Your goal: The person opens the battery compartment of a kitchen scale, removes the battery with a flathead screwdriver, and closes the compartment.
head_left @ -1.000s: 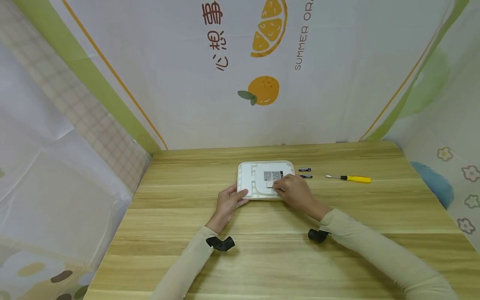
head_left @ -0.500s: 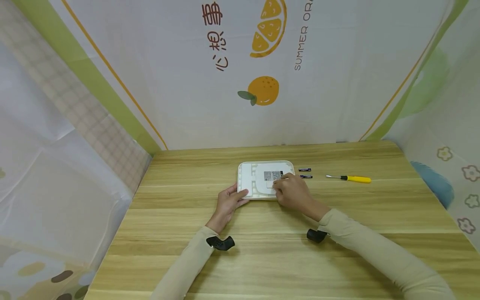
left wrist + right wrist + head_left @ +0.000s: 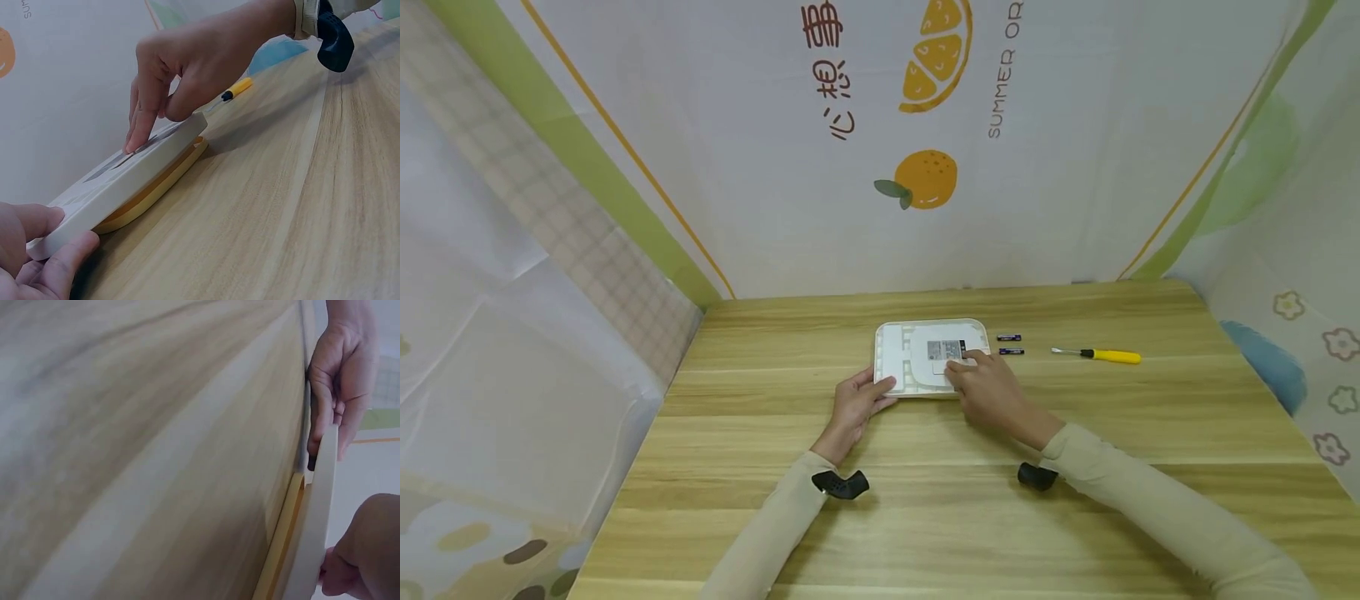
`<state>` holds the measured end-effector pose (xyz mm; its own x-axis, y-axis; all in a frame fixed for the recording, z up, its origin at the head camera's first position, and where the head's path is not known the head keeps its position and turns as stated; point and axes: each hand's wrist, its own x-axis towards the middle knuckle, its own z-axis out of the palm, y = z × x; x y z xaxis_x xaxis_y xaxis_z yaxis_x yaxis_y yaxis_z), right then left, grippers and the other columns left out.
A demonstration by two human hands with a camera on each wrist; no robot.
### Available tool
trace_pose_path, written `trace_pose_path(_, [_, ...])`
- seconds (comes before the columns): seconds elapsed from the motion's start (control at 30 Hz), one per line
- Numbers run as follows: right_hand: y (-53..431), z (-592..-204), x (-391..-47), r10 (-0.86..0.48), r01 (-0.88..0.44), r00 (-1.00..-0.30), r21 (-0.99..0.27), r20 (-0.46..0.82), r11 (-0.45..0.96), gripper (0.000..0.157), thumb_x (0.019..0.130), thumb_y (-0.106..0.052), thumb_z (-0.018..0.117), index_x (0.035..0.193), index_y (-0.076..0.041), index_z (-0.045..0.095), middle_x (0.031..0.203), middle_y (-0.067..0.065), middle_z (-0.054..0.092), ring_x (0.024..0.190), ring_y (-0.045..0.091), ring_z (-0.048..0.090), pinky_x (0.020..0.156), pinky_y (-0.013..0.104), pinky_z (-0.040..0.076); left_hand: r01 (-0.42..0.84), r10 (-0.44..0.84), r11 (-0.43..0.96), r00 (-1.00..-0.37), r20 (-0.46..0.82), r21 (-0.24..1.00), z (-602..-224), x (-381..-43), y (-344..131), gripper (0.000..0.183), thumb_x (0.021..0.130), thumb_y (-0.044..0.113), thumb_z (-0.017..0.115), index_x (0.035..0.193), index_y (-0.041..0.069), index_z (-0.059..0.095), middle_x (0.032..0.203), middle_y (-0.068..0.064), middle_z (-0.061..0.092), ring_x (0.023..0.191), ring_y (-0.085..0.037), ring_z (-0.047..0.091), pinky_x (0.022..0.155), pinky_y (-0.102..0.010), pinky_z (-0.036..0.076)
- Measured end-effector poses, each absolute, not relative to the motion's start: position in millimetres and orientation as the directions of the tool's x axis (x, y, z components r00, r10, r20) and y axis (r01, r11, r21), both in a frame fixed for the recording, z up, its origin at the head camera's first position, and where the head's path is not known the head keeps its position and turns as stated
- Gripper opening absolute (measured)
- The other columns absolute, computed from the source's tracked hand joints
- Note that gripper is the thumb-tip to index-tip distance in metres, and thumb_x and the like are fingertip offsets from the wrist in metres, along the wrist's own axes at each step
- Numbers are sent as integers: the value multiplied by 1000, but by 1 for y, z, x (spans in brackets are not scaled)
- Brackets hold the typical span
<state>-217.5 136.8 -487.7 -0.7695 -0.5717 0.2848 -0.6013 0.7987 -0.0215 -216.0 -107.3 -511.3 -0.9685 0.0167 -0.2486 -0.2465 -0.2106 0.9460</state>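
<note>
A flat white device with rounded corners, a ribbed rim and a printed label lies back face up, tilted, over a yellow-orange part. My left hand grips its near left corner, thumb on top and fingers underneath. My right hand presses down beside the label; in the left wrist view its forefinger and middle finger reach down onto the surface. By those fingertips, a small white rectangular cover shows just below the label, partly hidden by the hand.
Two small dark batteries lie to the right of the device on the wooden table. Farther right is a flat-tip screwdriver with a yellow handle. A printed cloth hangs behind the table's back edge.
My right hand's fingers have gone from a pinch at the small cover to pressing down on it, and the hand has shifted slightly. My left hand has kept its hold on the corner.
</note>
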Motion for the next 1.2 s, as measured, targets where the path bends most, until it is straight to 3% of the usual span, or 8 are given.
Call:
trace_pose_path(0.33, [129, -490, -214, -552, -577, -764, 30, 334, 816, 29, 89, -7, 56, 109, -4, 76, 118, 6, 75, 109, 38, 65, 80, 55, 59, -244, 13, -219, -969, -247, 945, -510, -218, -107, 51, 95, -2, 69, 143, -9, 52, 123, -30, 66, 79, -15, 72, 84, -31, 64])
trace_pose_path(0.57, [140, -487, -220, -419, -537, -821, -275, 387, 798, 27, 89, -5, 64, 111, -5, 80, 110, 9, 77, 96, 31, 70, 74, 46, 62, -237, 4, -208, -970, -241, 949, -511, -215, -107, 48, 96, -2, 69, 141, -10, 54, 122, -30, 67, 81, -16, 73, 83, -32, 65])
trace_pose_path(0.63, [147, -478, -224, -351, -470, -873, -387, 340, 794, 27, 90, -8, 63, 112, -3, 79, 89, 11, 77, 70, 22, 64, 54, 35, 56, -236, 2, -213, -970, -241, 948, -511, -215, -106, 49, 95, -3, 69, 141, -10, 54, 122, -30, 67, 82, -17, 73, 83, -32, 65])
trace_pose_path(0.7, [158, -468, -229, -278, -379, -922, -478, 270, 793, 28, 92, -13, 64, 114, -2, 78, 85, 13, 76, 64, 18, 61, 48, 28, 47, -232, 6, -213, -972, -236, 949, -510, -214, -106, 49, 96, -3, 69, 141, -11, 53, 122, -31, 66, 82, -17, 73, 83, -32, 65])
trace_pose_path(0.77, [171, -462, -236, -216, -276, -961, -567, 173, 776, 32, 96, -19, 63, 118, 0, 76, 86, 14, 76, 64, 17, 60, 49, 24, 42, -238, 3, -215, -970, -243, 947, -510, -215, -106, 49, 95, -3, 69, 141, -10, 53, 122, -30, 67, 81, -17, 73, 82, -31, 65])
trace_pose_path(0.87, [190, -462, -247, -176, -149, -984, -658, 26, 738, 37, 100, -27, 64, 120, 3, 73, 100, 15, 77, 84, 24, 72, 64, 28, 56, -240, 1, -211, -969, -245, 947, -509, -216, -106, 49, 95, -3, 69, 141, -10, 54, 122, -30, 67, 82, -17, 73, 82, -31, 65])
trace_pose_path(1.07, [208, -474, -258, -186, 188, -921, -808, -343, 559, 42, 102, -39, 63, 106, 3, 70, 83, 8, 72, 68, 14, 67, 61, 28, 63, -232, 0, -200, -972, -237, 952, -508, -216, -106, 49, 95, -4, 69, 141, -10, 54, 123, -31, 66, 84, -19, 74, 82, -32, 65])
trace_pose_path(1.2, [207, -480, -258, -189, 268, -891, -816, -412, 512, 47, 97, -47, 69, 90, 0, 68, 77, 7, 71, 64, 14, 65, 59, 30, 64, -241, -2, -200, -969, -246, 950, -508, -217, -106, 49, 95, -4, 69, 141, -8, 54, 123, -30, 66, 81, -16, 73, 82, -31, 65])
